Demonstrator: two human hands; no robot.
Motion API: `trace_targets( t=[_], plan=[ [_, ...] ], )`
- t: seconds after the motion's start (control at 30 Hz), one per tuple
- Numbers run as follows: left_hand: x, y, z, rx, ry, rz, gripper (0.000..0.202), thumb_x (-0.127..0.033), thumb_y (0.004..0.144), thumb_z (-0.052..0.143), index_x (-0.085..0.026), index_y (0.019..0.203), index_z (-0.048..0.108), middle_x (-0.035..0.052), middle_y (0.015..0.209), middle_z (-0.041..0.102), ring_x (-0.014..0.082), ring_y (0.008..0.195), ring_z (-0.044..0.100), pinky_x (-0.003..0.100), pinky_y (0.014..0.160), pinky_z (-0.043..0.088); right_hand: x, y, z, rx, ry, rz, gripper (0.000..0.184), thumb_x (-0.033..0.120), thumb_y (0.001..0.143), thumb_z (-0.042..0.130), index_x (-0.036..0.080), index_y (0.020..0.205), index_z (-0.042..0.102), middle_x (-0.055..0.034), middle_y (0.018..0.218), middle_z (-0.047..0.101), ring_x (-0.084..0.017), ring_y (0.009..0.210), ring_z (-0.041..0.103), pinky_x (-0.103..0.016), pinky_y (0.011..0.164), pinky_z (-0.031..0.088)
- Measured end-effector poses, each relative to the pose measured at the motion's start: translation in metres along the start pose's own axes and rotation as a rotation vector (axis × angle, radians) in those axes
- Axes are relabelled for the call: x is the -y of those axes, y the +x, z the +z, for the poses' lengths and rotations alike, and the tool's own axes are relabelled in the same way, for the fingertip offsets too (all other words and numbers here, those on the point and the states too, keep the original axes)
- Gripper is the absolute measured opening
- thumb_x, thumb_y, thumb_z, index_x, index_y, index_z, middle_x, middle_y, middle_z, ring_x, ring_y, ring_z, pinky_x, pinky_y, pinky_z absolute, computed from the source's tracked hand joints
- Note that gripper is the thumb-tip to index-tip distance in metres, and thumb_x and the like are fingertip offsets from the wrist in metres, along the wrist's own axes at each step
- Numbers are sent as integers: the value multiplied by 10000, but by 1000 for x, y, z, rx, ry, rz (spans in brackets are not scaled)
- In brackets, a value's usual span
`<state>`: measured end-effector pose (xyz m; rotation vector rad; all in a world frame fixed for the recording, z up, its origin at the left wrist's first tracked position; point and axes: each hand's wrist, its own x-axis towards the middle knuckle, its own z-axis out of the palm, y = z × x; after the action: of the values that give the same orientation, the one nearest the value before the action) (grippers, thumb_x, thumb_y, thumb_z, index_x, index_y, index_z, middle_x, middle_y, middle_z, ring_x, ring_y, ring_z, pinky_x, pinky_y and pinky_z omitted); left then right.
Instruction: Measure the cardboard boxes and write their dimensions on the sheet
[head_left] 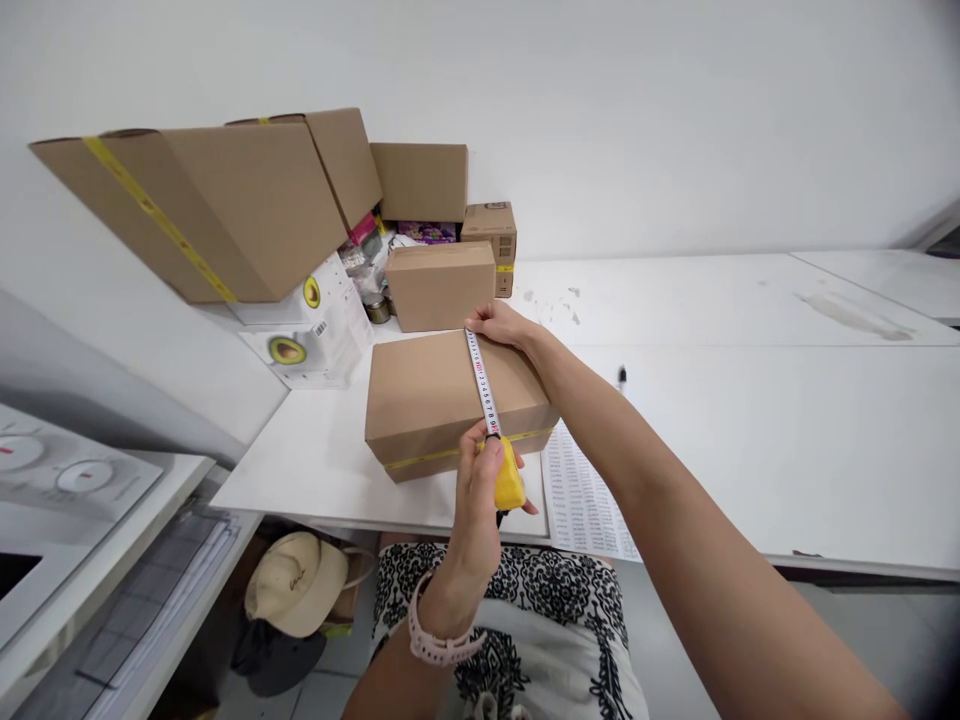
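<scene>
A closed brown cardboard box (424, 385) with a yellow tape band lies on the white table before me. My left hand (480, 475) is wrapped round the yellow case of a tape measure (510, 480) at the box's near edge. From the case, the white blade runs across the top of the box to its far edge. There my right hand (499, 322) pinches the blade's end, its forearm passing over the right side of the box. A printed sheet of paper (581, 490) lies partly under the box's right side, and a black-capped pen (622, 378) is beyond it.
Behind stand a smaller carton (442, 290) and another box (491, 225). At left, a large taped carton (217, 210) rests on a white avocado-print box (315, 340). A microwave (75, 490) is at far left, and a beige cap (296, 585) sits below the table edge.
</scene>
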<state>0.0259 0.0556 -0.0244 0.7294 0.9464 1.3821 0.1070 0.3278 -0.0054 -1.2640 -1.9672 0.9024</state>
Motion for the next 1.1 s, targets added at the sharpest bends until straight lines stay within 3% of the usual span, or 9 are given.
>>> trace_targets(
  t=[0.27,0.7,0.87,1.0,1.1],
  plan=[
    [5,-3,2,-26,54,44,509,-555,864,635,-217,1223,512,1,853,561,111,600,497,251,482,542,-4,3,0,44,-66,13,214,368,820,649,172,734,635,-38,781,663,-165,721,578,-271,659,429],
    [4,-1,2,-15,13,38,476,-540,866,619,-197,1181,520,8,867,583,108,580,509,264,474,544,2,-2,-1,29,-80,8,212,358,815,672,175,724,620,-31,760,656,-167,732,569,-265,666,424],
    [2,4,5,-78,18,35,460,-485,803,684,-195,1121,520,27,912,606,122,629,552,235,447,523,0,-2,1,21,-59,-10,211,331,839,641,173,706,593,-21,750,627,-151,708,545,-266,645,402],
    [-1,-1,-4,-20,63,77,390,-456,837,648,-197,1107,538,40,915,625,131,630,562,222,416,502,14,-13,-11,-24,115,-98,266,390,856,658,174,726,576,-6,708,584,-136,688,508,-277,678,420],
    [-6,-16,-23,28,113,154,317,-404,873,630,-216,1119,563,47,959,642,138,665,601,226,457,517,36,-39,-34,-75,264,-252,315,493,862,671,186,832,609,-28,840,640,-152,804,564,-305,795,460]
  ],
)
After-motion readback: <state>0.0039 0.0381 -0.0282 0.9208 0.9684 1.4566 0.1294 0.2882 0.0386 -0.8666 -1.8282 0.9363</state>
